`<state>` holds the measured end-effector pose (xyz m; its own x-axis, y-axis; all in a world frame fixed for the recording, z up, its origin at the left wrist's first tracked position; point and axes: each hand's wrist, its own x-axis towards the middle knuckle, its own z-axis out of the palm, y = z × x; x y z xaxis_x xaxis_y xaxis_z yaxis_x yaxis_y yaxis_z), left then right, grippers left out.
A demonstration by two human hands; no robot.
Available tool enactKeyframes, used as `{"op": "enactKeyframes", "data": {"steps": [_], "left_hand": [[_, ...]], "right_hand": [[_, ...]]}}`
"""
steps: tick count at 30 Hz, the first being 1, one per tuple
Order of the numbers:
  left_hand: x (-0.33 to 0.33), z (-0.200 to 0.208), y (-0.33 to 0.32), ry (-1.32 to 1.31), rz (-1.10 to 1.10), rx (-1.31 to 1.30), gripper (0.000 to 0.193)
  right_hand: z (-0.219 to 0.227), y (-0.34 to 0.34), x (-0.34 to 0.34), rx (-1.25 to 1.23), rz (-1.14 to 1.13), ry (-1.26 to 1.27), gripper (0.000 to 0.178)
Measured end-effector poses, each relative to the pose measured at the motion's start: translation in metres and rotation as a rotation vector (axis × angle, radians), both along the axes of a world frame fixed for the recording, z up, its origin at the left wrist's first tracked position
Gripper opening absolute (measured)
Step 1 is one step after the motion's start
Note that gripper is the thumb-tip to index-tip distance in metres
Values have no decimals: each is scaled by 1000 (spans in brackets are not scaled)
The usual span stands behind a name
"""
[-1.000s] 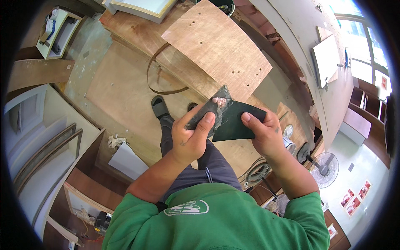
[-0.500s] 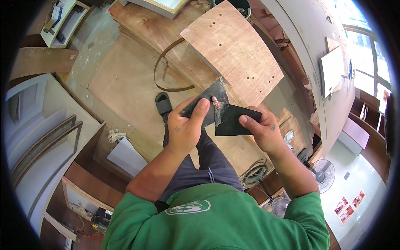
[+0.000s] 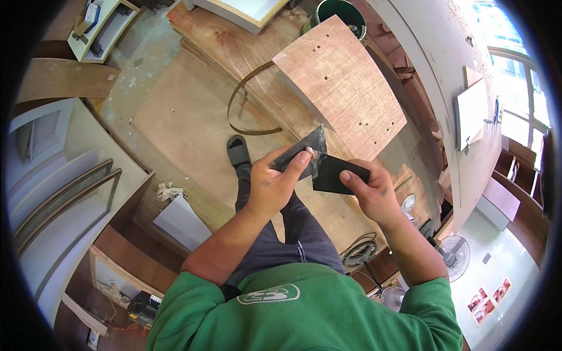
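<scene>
My left hand [image 3: 274, 182] is closed on a dark grey, smeared putty scraper [image 3: 315, 141], its thumb lying along the top face. In my right hand [image 3: 373, 192] is a black rectangular putty scraper [image 3: 332, 175], pinched between thumb and fingers. Edge to edge, the two thin plates meet in front of my body. A small pinkish dab of putty [image 3: 310, 152] sits where they meet, close to my left thumb tip. Pale smears mark the black plate's left edge. Beyond the hands stands a plywood-topped piece [image 3: 345, 88] with several dark spots on its surface.
A curved strip [image 3: 231, 105] leans by the plywood piece. Plywood sheets [image 3: 175, 117] lie on the floor under my feet. Cabinet frames [image 3: 82, 146] stand at the left. A green bucket [image 3: 351, 13] is at the back, a fan [image 3: 455, 251] and coiled hose [image 3: 360, 250] at the right.
The scrapers have shifted slightly against each other, and the putty dab looks smaller and nearer my left thumb. The whole view has moved a little with my head.
</scene>
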<state>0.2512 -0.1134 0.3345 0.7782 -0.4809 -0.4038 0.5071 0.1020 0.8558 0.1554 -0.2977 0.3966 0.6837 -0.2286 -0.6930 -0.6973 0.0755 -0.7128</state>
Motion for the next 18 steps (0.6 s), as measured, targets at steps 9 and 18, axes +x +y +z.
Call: {"op": "enactKeyframes", "data": {"steps": [9, 18], "left_hand": [[-3, 27, 4, -166, -155, 43, 20], [-14, 82, 2, -553, -300, 197, 25]], "right_hand": [[27, -6, -17, -72, 83, -71, 23], [52, -6, -54, 46, -26, -133, 25]]}}
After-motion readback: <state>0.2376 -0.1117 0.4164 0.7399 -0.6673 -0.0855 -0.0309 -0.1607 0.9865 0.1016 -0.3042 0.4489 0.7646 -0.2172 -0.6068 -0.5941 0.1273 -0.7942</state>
